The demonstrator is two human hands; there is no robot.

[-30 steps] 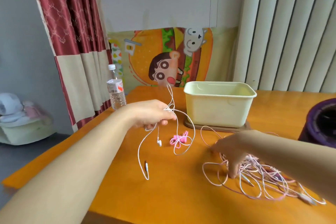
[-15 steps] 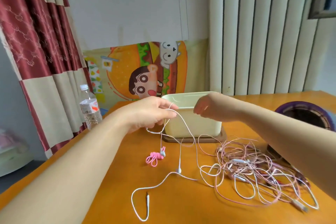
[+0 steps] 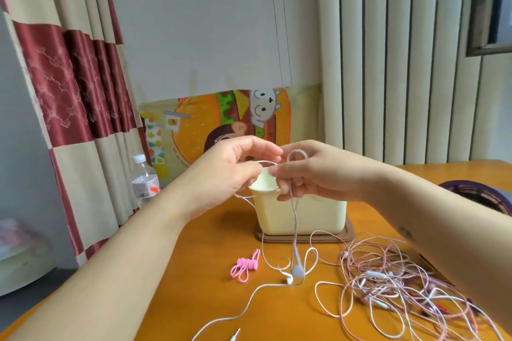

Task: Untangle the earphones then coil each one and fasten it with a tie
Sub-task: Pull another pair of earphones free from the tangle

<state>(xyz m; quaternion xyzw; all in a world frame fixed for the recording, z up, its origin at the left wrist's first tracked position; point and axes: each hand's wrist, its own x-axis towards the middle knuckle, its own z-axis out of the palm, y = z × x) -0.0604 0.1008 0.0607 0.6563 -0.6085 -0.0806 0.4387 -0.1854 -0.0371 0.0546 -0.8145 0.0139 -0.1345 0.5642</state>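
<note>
We pinch the white earphone in left hand and right hand, clear of the tangle, likely for coiling.

The left hand and right hand hide most of the cream tub rim; right of the tub, a purple object sits half behind the right forearm; in front of the tub, the white earphone cord and pink tangle run off the bottom edge; far left of the tub, a pale shape is all blur.
</note>
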